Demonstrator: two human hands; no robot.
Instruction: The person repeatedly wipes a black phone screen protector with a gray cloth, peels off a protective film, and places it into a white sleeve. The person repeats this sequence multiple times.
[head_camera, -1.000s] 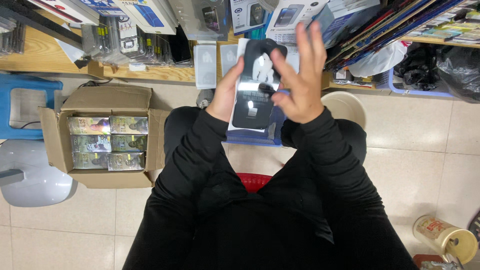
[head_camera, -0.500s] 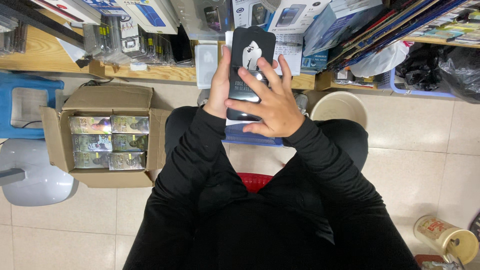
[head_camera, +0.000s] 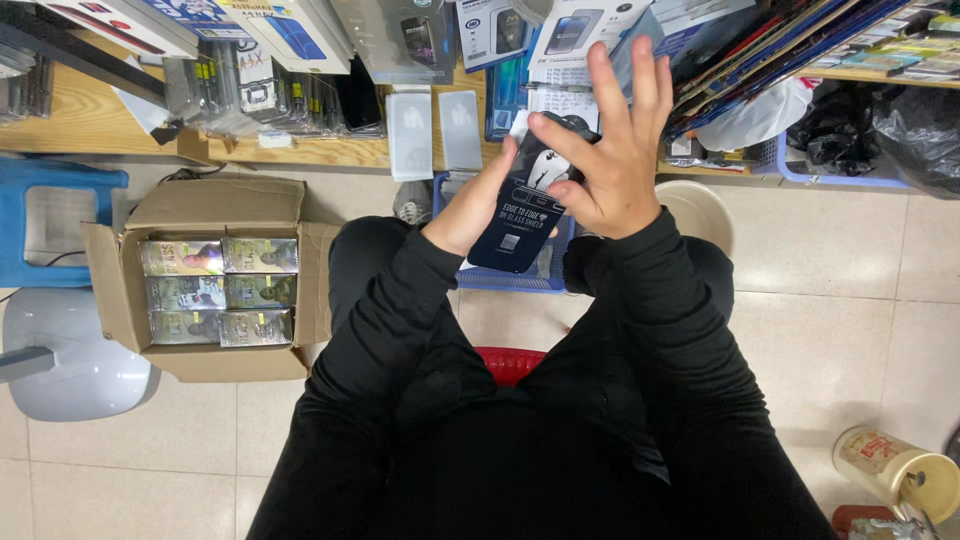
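An open cardboard box (head_camera: 200, 290) of small packs sits on the floor at left. The left hand (head_camera: 475, 205) grips a dark flat screen-protector package (head_camera: 525, 205) from below, above a blue basket (head_camera: 500, 275). The right hand (head_camera: 605, 150) rests on its top edge, fingers spread.

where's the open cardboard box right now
In the head view the open cardboard box sits on the tiled floor at the person's left, beside the left knee, between the blue stool and the wooden shelf edge.
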